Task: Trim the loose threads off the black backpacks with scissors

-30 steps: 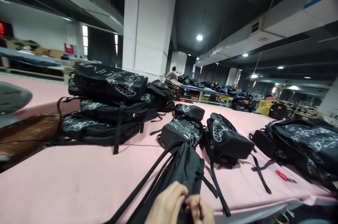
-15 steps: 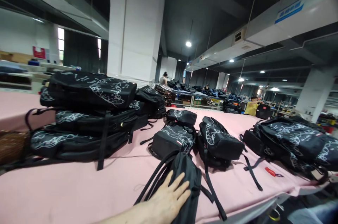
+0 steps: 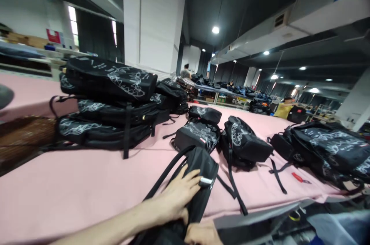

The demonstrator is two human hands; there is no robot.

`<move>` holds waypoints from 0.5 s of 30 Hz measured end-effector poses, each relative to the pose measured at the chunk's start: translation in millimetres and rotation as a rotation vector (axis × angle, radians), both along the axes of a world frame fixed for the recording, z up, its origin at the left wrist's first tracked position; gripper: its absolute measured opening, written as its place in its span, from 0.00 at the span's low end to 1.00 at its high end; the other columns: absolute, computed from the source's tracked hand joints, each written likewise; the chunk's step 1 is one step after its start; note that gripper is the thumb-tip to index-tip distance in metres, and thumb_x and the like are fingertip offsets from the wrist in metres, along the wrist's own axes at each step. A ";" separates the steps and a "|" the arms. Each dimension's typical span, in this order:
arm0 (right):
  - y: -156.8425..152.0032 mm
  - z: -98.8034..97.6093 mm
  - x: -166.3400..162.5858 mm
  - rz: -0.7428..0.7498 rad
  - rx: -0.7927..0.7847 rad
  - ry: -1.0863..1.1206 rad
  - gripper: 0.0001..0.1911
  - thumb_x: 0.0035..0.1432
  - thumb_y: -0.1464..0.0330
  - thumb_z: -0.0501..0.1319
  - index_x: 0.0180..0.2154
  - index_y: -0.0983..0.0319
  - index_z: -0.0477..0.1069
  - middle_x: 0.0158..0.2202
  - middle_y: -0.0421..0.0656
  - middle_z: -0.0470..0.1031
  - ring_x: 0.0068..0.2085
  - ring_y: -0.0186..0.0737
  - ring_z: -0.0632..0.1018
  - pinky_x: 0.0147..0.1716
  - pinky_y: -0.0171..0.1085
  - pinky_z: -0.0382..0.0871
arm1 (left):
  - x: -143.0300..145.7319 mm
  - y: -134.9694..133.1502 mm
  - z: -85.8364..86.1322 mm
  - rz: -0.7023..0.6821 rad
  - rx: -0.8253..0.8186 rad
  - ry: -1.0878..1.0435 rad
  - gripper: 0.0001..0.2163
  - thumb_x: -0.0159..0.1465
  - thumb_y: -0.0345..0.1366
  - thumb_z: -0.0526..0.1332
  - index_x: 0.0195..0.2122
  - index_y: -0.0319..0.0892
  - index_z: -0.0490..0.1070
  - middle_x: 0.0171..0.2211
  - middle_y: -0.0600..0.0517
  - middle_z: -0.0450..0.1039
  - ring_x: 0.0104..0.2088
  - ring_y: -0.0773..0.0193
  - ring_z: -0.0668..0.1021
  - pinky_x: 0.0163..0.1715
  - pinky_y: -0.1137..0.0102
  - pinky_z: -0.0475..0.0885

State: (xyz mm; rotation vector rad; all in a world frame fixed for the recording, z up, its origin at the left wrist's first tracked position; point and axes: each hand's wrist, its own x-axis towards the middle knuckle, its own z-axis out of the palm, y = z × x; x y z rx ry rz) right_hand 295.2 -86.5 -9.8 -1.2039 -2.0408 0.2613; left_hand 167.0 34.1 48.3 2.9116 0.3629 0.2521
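A black backpack [image 3: 204, 160] lies in front of me at the near edge of the pink-covered table, its straps curving along its left side. My left hand [image 3: 180, 189] rests on top of it, fingers apart and stretched over the fabric. Close to those fingertips is a small whitish tag or pull [image 3: 206, 180] on the bag's side. At the bottom edge of the view my right hand [image 3: 204, 233] shows in part, its fingers curled against the lower part of the same bag. The bag's lower end is partly hidden by my hands and cut off by the frame.
Stacked patterned backpacks [image 3: 106, 79] stand on the left of the pink table [image 3: 95, 191]. More bags [image 3: 245, 141] lie just beyond mine, and others [image 3: 332, 148] at the right near red-handled snips [image 3: 299, 177]. A brown woven item [image 3: 29, 133] sits at the left. People work farther back.
My right hand has come into view at the bottom, against the bag. My left hand has shifted slightly up on it, and the whitish tag now shows. The view has tilted down and left.
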 end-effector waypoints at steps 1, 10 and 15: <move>-4.8 4.8 -3.2 0.030 -0.016 0.032 0.19 0.58 0.56 0.55 0.20 0.59 0.68 0.17 0.36 0.66 0.19 0.31 0.68 0.19 0.30 0.61 | -12.1 -6.2 7.4 0.009 -0.067 -0.049 0.20 0.55 0.40 0.62 0.49 0.43 0.69 0.51 0.44 0.69 0.58 0.50 0.63 0.58 0.46 0.44; -24.9 36.9 -13.7 0.183 -0.152 -0.096 0.16 0.60 0.56 0.54 0.29 0.61 0.65 0.23 0.37 0.64 0.24 0.31 0.66 0.24 0.31 0.56 | -99.5 -56.7 -5.8 0.095 -0.215 -0.047 0.20 0.49 0.49 0.66 0.39 0.44 0.69 0.42 0.50 0.72 0.57 0.55 0.64 0.59 0.55 0.46; -33.6 21.5 -28.2 0.179 0.010 -0.346 0.12 0.64 0.69 0.47 0.29 0.62 0.65 0.24 0.38 0.64 0.23 0.32 0.63 0.22 0.34 0.51 | -116.1 -89.2 -32.7 0.332 0.086 -0.158 0.07 0.57 0.38 0.63 0.34 0.42 0.68 0.38 0.51 0.72 0.55 0.56 0.65 0.57 0.55 0.50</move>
